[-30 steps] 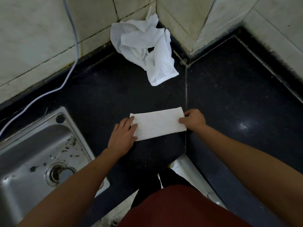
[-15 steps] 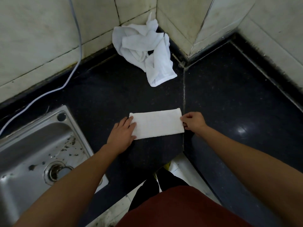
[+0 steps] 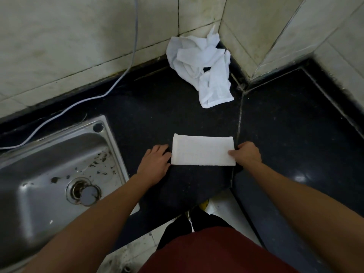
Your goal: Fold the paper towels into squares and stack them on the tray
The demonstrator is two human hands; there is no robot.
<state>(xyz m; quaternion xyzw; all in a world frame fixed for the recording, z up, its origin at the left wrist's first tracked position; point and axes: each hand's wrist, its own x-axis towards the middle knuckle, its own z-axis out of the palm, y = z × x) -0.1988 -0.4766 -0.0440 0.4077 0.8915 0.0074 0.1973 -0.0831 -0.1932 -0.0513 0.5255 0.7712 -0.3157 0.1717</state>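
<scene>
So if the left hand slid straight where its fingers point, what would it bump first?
Probably the folded paper towel; the left hand lies flat beside its left end, fingers toward it.

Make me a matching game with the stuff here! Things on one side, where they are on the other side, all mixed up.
Things:
1. folded towel
2. crumpled towels
3. sink
4. cable

Places:
A. runs down the wall
B. bunched in the back corner
C. between the left hand and right hand
D. on the far left side

Pairs: 1-C, 2-B, 3-D, 4-A
</scene>
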